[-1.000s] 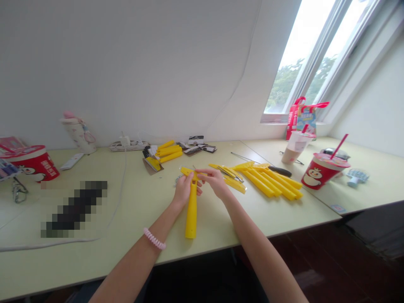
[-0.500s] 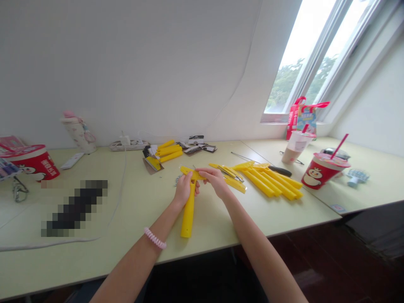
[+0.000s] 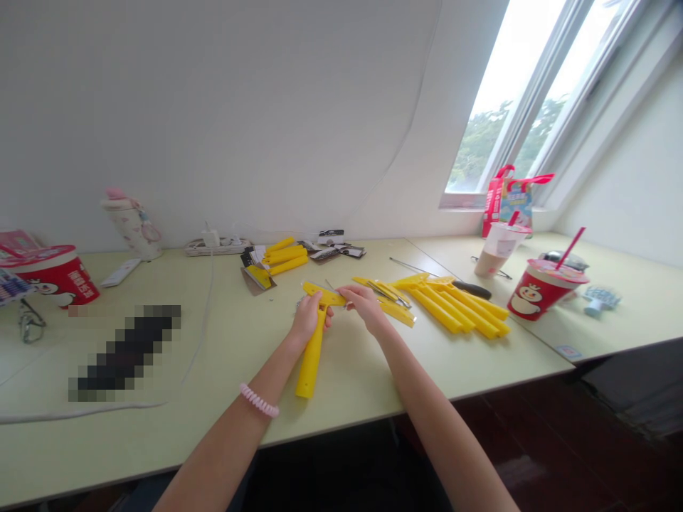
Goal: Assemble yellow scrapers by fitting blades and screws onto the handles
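Note:
A yellow T-shaped scraper (image 3: 310,359) is tilted over the table, its handle end toward me and its wide head away from me. My left hand (image 3: 305,320) wraps round it where handle and head meet. Just right of the head, my right hand (image 3: 366,306) is closed in a pinch on a thin grey metal strip (image 3: 329,285), whose tip points up and left. Its other end is hidden by my fingers. Close to my right hand lie yellow scraper heads (image 3: 398,311) and thin metal strips (image 3: 388,293).
Several yellow handles (image 3: 459,309) lie to the right, by a black-handled screwdriver (image 3: 474,290). More yellow scrapers (image 3: 288,259) and dark packaging (image 3: 336,249) are at the back. Drink cups (image 3: 544,288) stand right, a red bucket (image 3: 75,277) left. A white cable (image 3: 197,348) crosses the table.
My right hand has drawn slightly right, away from the scraper head. The scraper's handle end has swung a little left with my left hand.

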The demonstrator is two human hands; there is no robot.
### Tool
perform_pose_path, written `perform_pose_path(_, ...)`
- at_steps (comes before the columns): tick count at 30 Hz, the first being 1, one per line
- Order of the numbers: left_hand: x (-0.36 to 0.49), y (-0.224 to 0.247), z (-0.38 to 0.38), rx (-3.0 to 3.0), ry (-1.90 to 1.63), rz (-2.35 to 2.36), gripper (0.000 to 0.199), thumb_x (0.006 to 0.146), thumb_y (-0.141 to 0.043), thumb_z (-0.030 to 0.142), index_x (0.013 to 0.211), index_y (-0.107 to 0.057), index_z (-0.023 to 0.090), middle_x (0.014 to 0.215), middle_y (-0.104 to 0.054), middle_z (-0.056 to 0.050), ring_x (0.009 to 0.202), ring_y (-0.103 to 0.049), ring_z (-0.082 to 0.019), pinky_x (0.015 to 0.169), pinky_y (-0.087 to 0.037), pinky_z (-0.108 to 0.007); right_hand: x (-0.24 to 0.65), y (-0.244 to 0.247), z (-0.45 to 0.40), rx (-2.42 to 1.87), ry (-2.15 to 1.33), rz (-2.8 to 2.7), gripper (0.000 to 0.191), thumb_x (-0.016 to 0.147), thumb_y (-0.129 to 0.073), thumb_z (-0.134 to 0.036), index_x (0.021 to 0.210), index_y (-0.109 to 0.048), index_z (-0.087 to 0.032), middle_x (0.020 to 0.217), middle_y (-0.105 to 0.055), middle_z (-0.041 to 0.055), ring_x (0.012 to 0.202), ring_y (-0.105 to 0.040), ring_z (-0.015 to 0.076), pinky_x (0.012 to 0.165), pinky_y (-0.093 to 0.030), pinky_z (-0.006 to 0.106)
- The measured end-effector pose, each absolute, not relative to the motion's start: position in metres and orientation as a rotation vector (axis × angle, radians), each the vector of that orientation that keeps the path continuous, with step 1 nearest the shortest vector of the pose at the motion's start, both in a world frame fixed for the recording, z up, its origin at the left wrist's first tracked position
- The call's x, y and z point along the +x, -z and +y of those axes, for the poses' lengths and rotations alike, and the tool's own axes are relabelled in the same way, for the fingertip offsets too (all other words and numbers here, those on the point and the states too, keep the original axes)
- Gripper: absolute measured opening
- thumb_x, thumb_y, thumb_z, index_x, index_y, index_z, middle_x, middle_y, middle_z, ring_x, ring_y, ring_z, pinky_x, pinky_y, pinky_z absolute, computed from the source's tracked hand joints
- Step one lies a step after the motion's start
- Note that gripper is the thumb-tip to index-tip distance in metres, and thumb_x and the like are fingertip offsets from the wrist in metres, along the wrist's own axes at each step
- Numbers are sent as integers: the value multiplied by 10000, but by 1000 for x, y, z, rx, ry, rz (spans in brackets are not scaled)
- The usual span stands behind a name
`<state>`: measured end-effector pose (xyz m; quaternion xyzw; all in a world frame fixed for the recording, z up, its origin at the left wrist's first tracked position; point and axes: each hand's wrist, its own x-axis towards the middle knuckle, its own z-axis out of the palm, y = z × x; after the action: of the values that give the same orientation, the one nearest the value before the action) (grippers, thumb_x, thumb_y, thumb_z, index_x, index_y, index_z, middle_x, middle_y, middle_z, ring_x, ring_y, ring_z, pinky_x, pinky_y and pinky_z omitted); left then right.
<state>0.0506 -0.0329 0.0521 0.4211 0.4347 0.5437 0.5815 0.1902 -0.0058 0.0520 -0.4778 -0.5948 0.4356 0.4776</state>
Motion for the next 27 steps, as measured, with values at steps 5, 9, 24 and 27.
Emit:
perform_pose_path(5,34,-60,-28,868,-1463,1123,196,736,-436,332,654,-472,158,470,-525,2,335,-443,-90,335,-311,-199,185,-46,-6,-1344,-530,-1724,332,830,-406,-327,707,-666,-160,669,-625,43,617,-501,135,586,-348,253)
perform_pose_path(9,18,-62,-21,743,-1601,1145,167,725,-415,303,635,-454,168,476,-522,2,344,-438,-87,348,-321,-200,171,-40,-11,-1369,-324,-1941,253,840,-440,-259,766,-666,-173,766,-636,59,783,-518,166,686,-355,256)
perform_pose_path(24,13,-60,-18,831,-1606,1121,189,716,-407,304,588,-448,172,440,-507,-9,315,-414,-93,341,-310,-215,120,-28,-6,-1346,-119,-2194,230,856,-432,-210,831,-659,-178,809,-629,58,811,-532,158,709,-339,248)
perform_pose_path(27,12,-59,-16,819,-1622,1119,180,708,-419,302,587,-445,172,464,-522,-14,323,-427,-94,342,-316,-217,119,-29,-6,-1333,-80,-2213,245,865,-414,-209,837,-655,-175,810,-626,58,806,-527,156,705,-337,250)
